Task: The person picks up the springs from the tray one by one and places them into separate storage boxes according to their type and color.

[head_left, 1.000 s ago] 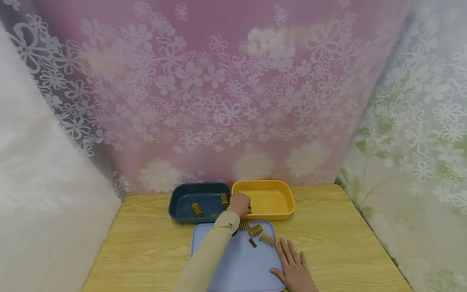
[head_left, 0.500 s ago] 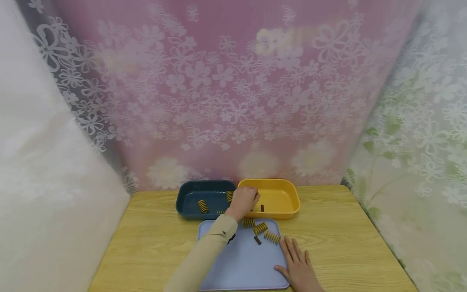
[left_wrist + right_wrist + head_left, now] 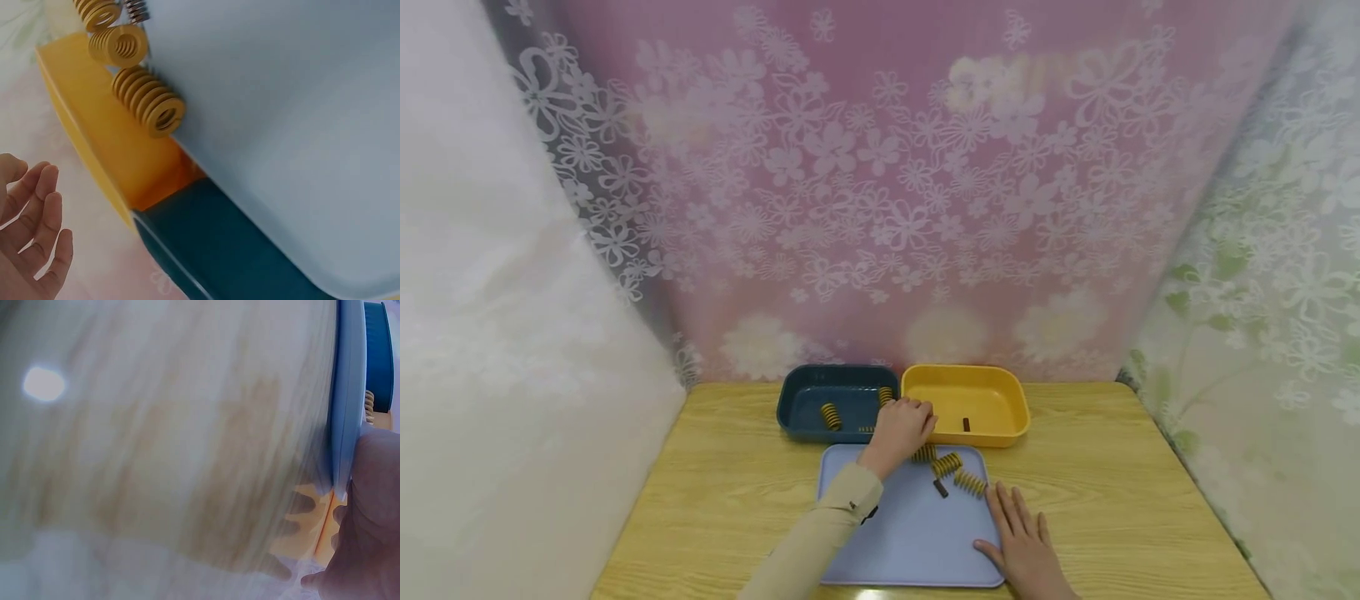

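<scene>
Easing back, my relaxed left hand (image 3: 902,431) is blocking the blue bin (image 3: 856,406)'s corner, my right hand (image 3: 1024,542) lying spread.

On my left arm I wear a long, plain beige cloth sleeve (image 3: 801,550), creased near the wrist, where it ends in a wide beige cuff (image 3: 859,485). A tiny dark mark (image 3: 852,505) sits on it, and a small black piece (image 3: 870,515), unclear in shape, shows at its edge; my left hand (image 3: 901,427) and right hand (image 3: 1027,546) are bare
</scene>
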`<state>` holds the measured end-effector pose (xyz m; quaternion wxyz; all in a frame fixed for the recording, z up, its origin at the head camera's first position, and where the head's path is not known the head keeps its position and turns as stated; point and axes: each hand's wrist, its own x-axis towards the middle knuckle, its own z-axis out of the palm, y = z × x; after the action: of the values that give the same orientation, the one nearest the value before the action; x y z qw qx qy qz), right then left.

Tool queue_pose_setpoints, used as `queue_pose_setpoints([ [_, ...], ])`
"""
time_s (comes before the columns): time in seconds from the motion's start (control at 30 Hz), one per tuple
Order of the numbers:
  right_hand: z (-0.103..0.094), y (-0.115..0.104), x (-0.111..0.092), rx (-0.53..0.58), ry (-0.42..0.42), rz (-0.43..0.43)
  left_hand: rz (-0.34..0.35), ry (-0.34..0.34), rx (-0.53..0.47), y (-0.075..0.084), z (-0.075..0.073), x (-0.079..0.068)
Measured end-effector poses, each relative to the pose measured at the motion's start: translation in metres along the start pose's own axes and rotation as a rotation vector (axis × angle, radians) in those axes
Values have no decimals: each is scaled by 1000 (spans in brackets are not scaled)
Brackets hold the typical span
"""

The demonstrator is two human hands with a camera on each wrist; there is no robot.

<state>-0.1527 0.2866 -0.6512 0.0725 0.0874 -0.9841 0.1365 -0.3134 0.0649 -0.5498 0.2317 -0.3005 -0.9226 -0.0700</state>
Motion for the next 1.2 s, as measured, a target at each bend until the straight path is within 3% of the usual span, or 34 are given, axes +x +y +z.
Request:
queue_pose_setpoints([
  [0.4, 3, 3, 2, 4, -57, 30, 28, -5, 27, 1, 17, -25],
  [0.7, 7, 5, 2, 4, -37, 19, 19, -125, 112, 6, 24, -40],
  [0.97, 6, 7, 1, -6, -42, 22, -2, -248, 143, 8, 36, -44],
  [1.2, 4, 4, 1, 23, -48, 27, -6, -224, 208, 10, 43, -42],
])
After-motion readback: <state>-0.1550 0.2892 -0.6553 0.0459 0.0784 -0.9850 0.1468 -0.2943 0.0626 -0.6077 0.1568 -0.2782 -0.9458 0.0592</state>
